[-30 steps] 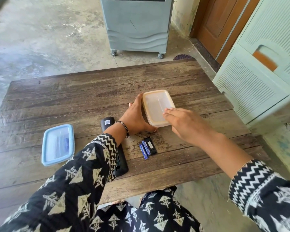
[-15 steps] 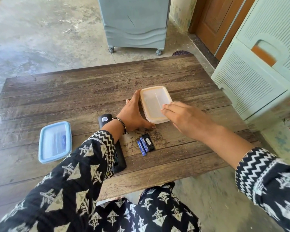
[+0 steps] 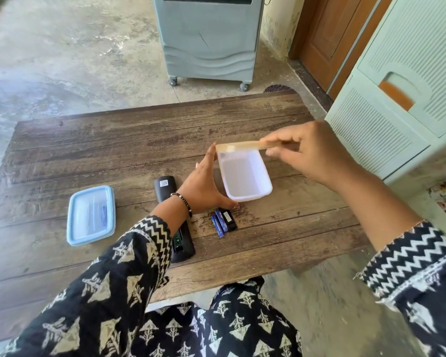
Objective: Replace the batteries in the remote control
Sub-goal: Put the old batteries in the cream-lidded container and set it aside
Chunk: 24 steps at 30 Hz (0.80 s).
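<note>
A white plastic box [image 3: 258, 194] stands open and looks empty on the wooden table [image 3: 113, 150]. My left hand [image 3: 204, 184] lies flat against its left wall, thumb at the near corner. My right hand [image 3: 312, 150] pinches the orange-rimmed lid [image 3: 238, 146] and holds it tilted above the box's far edge. The black remote [image 3: 165, 185] lies face down, partly under my left forearm, its battery bay [image 3: 178, 240] uncovered. Two blue batteries [image 3: 220, 224] and the black battery cover [image 3: 229, 219] lie side by side just in front of the box.
A closed blue-lidded box [image 3: 90, 219] with something blue inside sits at the table's left. A grey air cooler on wheels [image 3: 206, 37] stands beyond the far edge, a pale green drawer cabinet [image 3: 397, 99] at the right. My lap is under the near edge.
The lid was on the white box; my right hand has lifted it off and raised it above the far edge. My left hand stays against the box.
</note>
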Motion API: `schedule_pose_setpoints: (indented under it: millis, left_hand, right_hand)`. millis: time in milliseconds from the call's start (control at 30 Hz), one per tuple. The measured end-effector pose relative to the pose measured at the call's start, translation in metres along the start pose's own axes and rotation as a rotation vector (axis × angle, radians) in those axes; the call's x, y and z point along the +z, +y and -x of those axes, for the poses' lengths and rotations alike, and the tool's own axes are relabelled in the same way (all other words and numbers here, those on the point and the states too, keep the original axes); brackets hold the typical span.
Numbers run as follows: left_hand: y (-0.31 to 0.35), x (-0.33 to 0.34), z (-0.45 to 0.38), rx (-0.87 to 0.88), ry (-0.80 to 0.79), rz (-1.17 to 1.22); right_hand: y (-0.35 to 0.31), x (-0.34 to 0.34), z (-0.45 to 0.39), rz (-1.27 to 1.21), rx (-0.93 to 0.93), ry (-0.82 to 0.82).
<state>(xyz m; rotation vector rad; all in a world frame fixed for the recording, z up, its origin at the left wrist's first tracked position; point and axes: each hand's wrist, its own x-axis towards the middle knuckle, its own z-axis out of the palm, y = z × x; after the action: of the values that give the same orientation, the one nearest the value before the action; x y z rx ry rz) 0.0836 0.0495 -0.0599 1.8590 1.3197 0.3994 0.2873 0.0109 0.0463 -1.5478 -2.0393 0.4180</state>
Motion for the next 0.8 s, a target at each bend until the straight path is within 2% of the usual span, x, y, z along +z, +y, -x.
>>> schedule_pose_setpoints:
  millis: [200,300,433,533,600,667,800]
  left_hand:
    - [0.001,-0.004,0.016,0.111,0.066,-0.034]
    - [-0.001,-0.008,0.022,0.107,0.096,0.029]
    - [0.002,-0.009,0.015,0.1,0.143,0.078]
    - [0.004,-0.009,0.004,0.054,0.112,0.051]
    - [0.002,-0.009,-0.002,0.037,0.067,0.018]
    - [-0.001,-0.009,-0.005,0.037,0.036,-0.021]
    - [-0.005,-0.012,-0.007,0.034,-0.004,-0.106]
  right_hand:
    - [0.007,-0.004,0.007,-0.671,0.359,0.334]
    - [0.02,-0.013,0.008,-0.993,0.571,0.483]
    - [0.041,0.016,0.029,-1.3,0.858,0.556]
    - [0.045,0.045,0.051,-1.49,1.025,0.586]
    - [0.042,0.058,0.062,-1.523,1.086,0.612]
    - [0.041,0.068,0.071,-1.468,1.114,0.569]
    - [0.037,0.07,0.079,-1.059,1.1,0.424]
